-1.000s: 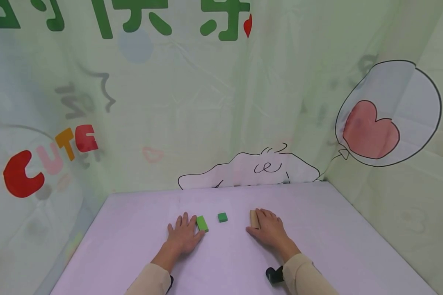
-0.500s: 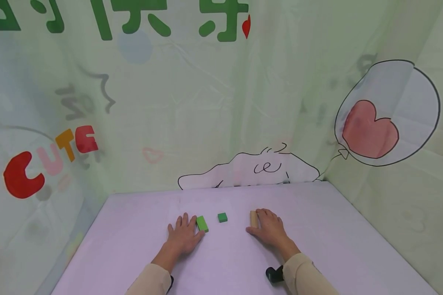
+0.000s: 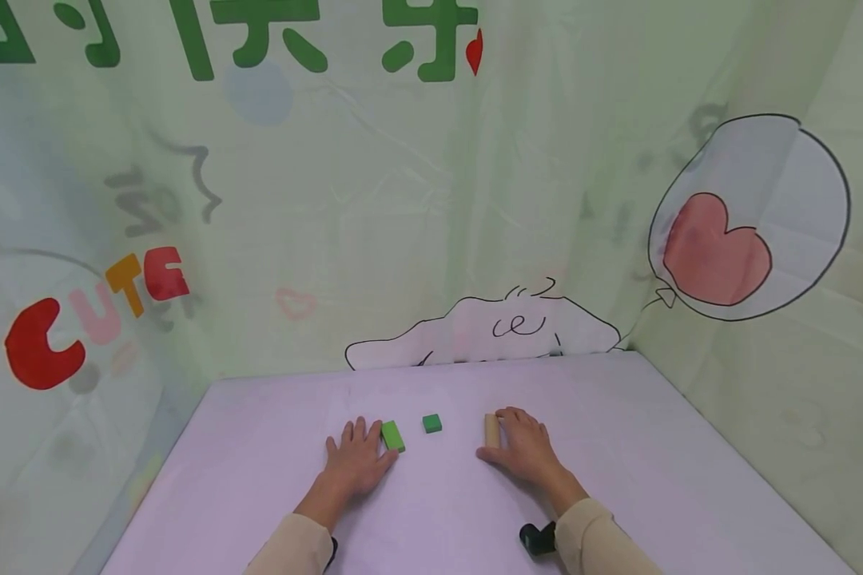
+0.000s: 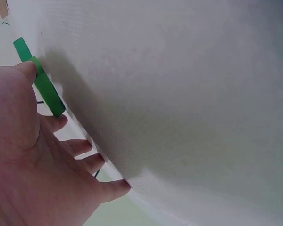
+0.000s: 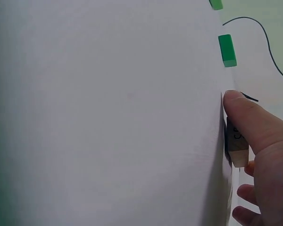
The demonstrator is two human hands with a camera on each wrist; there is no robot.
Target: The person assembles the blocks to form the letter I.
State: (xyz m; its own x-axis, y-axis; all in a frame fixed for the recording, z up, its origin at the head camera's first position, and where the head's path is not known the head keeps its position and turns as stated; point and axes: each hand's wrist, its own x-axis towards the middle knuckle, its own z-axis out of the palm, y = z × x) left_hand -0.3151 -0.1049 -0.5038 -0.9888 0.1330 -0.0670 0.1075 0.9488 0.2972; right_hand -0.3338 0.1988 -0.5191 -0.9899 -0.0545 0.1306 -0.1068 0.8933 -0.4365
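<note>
From my end, the person's left hand [image 3: 355,461] lies with fingers spread wide and fairly straight, the thumb at the near end of the light green block [image 3: 394,436] and the index finger at its far end; I can't tell whether any pressure is on it. The right hand [image 3: 525,447] is spread too, looser and slightly bent, thumb by the near end of the wooden block [image 3: 492,431] and index finger by the far end, and I can't make out how firm that touch is. My right wrist view shows a dark marking on the wood. Both blocks lie on the bench [image 3: 446,511], nearer its far edge than the bottom of my head view, the light green one left of middle, the wooden one toward the right edge. The dark green block [image 3: 432,423] sits between them, apart from both hands. Against the head frame from half a second ago, the left hand and both green blocks look unchanged on the bench, while the right hand and the wooden block seem to have slid very slightly away from the far edge. My head view has also shifted a little.
</note>
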